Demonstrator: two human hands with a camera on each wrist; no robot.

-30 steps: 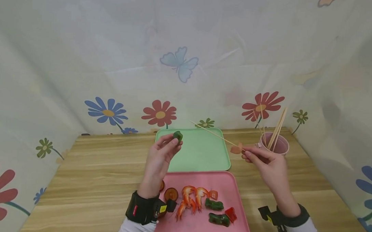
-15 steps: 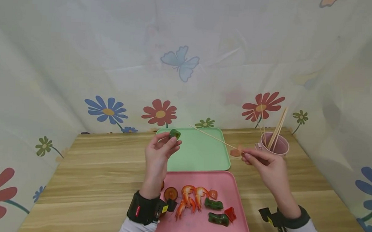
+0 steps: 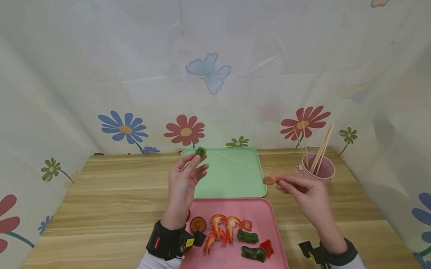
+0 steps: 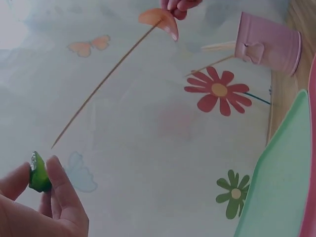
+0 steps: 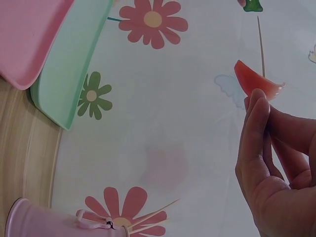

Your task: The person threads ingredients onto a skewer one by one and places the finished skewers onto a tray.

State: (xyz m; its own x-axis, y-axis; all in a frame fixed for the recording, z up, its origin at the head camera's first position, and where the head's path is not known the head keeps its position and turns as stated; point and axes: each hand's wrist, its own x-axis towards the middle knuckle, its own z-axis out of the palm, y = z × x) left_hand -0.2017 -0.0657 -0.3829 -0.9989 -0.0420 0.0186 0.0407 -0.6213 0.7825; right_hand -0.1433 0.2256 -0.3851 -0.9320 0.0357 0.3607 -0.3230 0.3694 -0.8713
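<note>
My left hand (image 3: 183,185) pinches a dark green pepper piece (image 3: 201,152) between thumb and fingertips, raised over the left edge of the green tray (image 3: 231,182). My right hand (image 3: 309,195) pinches the rear end of a wooden skewer (image 3: 239,163). Threaded on that skewer, right at the fingertips, is a curved orange-red food slice (image 3: 269,180). The skewer slants up and left, its bare tip close to the pepper piece. In the left wrist view a small gap shows between the tip and the pepper piece (image 4: 39,175).
A pink tray (image 3: 228,265) in front holds shrimp (image 3: 217,225), green pepper pieces (image 3: 248,236), a red piece (image 3: 267,248), a small orange-red piece (image 3: 246,225) and brown round slices (image 3: 198,225). At the right rear stands a pink bucket (image 3: 324,170) with several skewers. A patterned cloth surrounds the table.
My right hand has shifted slightly left, bringing the skewer tip nearer the pepper piece. My left hand has tilted the pepper piece and moved it a little left and up.
</note>
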